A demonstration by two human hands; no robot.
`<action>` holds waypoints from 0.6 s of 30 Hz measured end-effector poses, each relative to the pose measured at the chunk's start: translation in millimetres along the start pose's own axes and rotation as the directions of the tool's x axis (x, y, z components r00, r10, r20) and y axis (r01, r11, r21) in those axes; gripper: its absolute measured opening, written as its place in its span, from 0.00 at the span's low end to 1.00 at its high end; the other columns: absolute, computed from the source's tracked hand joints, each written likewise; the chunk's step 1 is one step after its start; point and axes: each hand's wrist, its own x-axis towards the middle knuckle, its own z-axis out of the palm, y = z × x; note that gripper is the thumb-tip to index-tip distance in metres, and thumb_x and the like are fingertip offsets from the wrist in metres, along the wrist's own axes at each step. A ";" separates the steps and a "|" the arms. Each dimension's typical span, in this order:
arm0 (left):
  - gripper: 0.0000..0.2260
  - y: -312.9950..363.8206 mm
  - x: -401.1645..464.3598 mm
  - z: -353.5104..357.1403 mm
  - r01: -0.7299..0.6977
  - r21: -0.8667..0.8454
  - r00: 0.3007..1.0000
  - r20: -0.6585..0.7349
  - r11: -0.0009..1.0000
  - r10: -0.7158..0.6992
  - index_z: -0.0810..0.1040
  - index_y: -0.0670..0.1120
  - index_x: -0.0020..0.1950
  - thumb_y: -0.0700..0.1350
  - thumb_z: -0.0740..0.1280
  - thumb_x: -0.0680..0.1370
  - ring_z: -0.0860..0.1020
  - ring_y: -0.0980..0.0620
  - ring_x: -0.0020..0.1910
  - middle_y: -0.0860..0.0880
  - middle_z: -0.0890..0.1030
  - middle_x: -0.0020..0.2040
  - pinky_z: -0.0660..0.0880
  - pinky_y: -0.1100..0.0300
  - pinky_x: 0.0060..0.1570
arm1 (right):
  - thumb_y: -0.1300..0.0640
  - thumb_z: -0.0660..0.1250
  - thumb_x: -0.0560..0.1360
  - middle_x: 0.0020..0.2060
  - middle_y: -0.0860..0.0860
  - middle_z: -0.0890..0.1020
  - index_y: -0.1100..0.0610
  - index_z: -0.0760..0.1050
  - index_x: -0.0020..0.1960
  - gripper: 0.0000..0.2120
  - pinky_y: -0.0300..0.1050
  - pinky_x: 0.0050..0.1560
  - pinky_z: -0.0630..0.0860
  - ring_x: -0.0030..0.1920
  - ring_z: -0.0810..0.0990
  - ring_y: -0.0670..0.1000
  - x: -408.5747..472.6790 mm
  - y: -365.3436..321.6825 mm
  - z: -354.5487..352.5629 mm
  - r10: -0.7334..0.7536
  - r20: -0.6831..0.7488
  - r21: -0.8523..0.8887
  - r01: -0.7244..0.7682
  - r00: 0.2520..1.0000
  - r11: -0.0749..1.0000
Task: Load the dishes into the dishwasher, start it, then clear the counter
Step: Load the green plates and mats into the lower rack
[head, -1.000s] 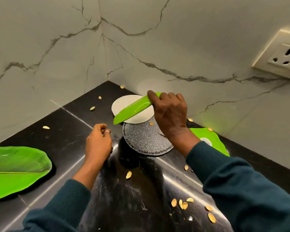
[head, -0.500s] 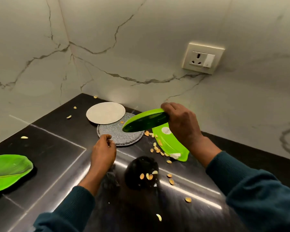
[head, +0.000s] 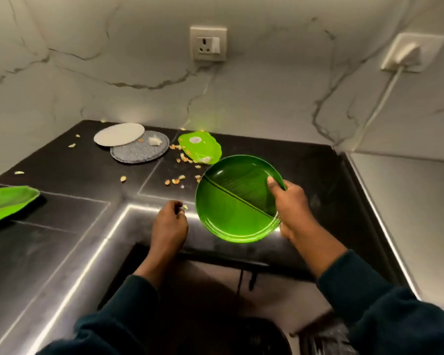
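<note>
My right hand (head: 291, 203) grips the right rim of a round green leaf-pattern plate (head: 232, 201), held tilted above the black counter (head: 69, 226), its face toward me. My left hand (head: 168, 226) hovers just left of the plate with fingers curled, pinching a small seed shell. Further back lie a white round plate (head: 118, 134) overlapping a grey speckled plate (head: 140, 151), and a small green leaf-shaped dish (head: 200, 147). A long green leaf plate (head: 5, 203) sits at the left edge.
Seed shells (head: 176, 180) are scattered over the counter's middle and back. Marble walls close the corner, with a socket (head: 208, 44) and a plugged-in cable (head: 385, 93) at right. Below the counter edge a dark opening (head: 203, 290) shows.
My right hand has pulled the green plate back toward me and turned its face up toward me. Shells that fell from it lie on the counter. The view has pulled back and right.
</note>
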 end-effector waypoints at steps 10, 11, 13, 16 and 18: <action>0.12 9.0 -146.9 38.6 -0.142 0.061 0.963 0.237 0.988 0.124 0.76 0.39 0.60 0.36 0.60 0.78 0.76 0.43 0.60 0.41 0.80 0.58 0.68 0.57 0.55 | 0.65 0.70 0.74 0.34 0.55 0.85 0.64 0.79 0.49 0.04 0.46 0.32 0.81 0.33 0.84 0.52 -176.7 76.8 -149.4 0.372 -0.097 0.339 -0.320 0.923 0.885; 0.12 4.4 -166.9 40.3 -0.145 0.072 0.958 0.261 0.987 0.121 0.76 0.39 0.60 0.36 0.60 0.78 0.76 0.43 0.60 0.41 0.80 0.58 0.68 0.57 0.56 | 0.64 0.70 0.74 0.35 0.55 0.85 0.64 0.79 0.50 0.06 0.48 0.33 0.82 0.34 0.85 0.52 -198.6 88.0 -163.3 0.393 -0.124 0.347 -0.331 0.911 0.877; 0.12 -7.3 -198.4 42.4 -0.158 0.090 0.947 0.296 0.983 0.125 0.76 0.40 0.60 0.38 0.60 0.78 0.76 0.43 0.60 0.41 0.79 0.59 0.69 0.56 0.56 | 0.64 0.69 0.74 0.38 0.56 0.86 0.64 0.79 0.53 0.08 0.50 0.36 0.83 0.36 0.85 0.53 -233.5 112.4 -185.9 0.450 -0.156 0.369 -0.371 0.879 0.852; 0.10 -31.8 -256.0 45.0 -0.169 0.129 0.911 0.399 0.977 0.105 0.76 0.42 0.59 0.41 0.60 0.80 0.77 0.45 0.54 0.43 0.79 0.57 0.70 0.57 0.48 | 0.61 0.69 0.74 0.47 0.60 0.85 0.64 0.78 0.57 0.13 0.52 0.41 0.83 0.44 0.85 0.57 -301.5 155.5 -215.9 0.568 -0.196 0.394 -0.466 0.800 0.792; 0.09 -47.8 -287.3 46.9 -0.120 0.140 0.888 0.457 0.983 0.044 0.75 0.44 0.59 0.43 0.60 0.80 0.77 0.47 0.49 0.44 0.79 0.54 0.75 0.54 0.46 | 0.61 0.70 0.73 0.50 0.62 0.83 0.65 0.78 0.59 0.16 0.57 0.49 0.81 0.48 0.83 0.59 -338.5 176.0 -229.4 0.619 -0.227 0.395 -0.510 0.752 0.764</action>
